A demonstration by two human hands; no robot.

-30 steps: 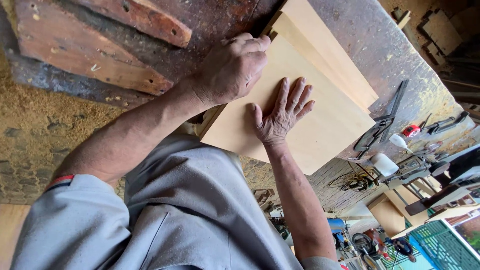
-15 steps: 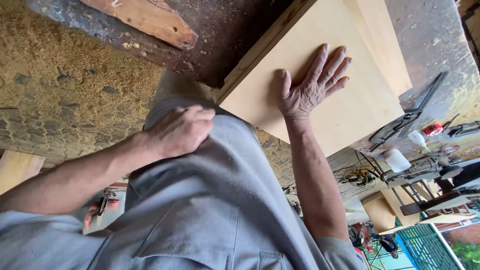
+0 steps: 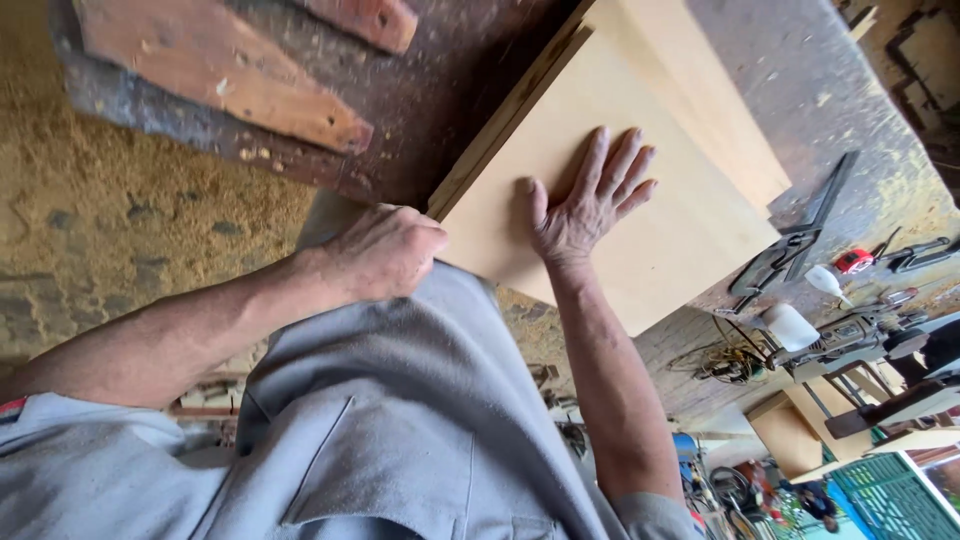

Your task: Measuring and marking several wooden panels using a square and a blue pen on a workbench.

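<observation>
A pale wooden board (image 3: 640, 230) on the workbench (image 3: 420, 90) is pressed flat by the right hand (image 3: 585, 205), fingers spread; its near corner is gripped by the curled left hand (image 3: 385, 250).

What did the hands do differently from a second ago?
The left hand let go of the far edge of the top board, pulled back toward the body, and now sits closed at the board's near corner. The right hand stayed flat, fingers spread, on that board. The stack of boards and the workbench kept their places.
</observation>
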